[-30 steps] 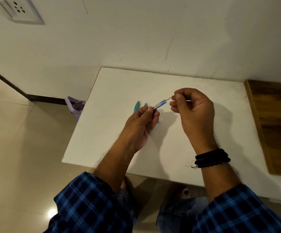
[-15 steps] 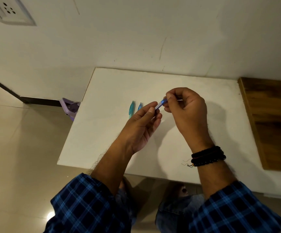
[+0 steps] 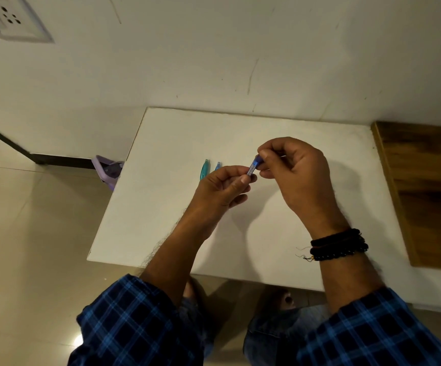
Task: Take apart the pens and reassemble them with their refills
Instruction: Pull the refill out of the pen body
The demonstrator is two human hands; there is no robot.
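One held pen [image 3: 253, 167], two loose pens [image 3: 204, 170]

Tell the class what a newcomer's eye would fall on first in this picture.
First, two hands meeting above the white table: the left hand and right hand both pinch a blue pen between them. Next, a teal pen lies on the table beside the left hand, and black bracelets circle the right wrist.

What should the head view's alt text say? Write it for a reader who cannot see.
The left hand grips the lower end of a blue pen and the right hand pinches its upper end, above a white table. A teal pen and a bluish piece lie on the table beyond the left hand.
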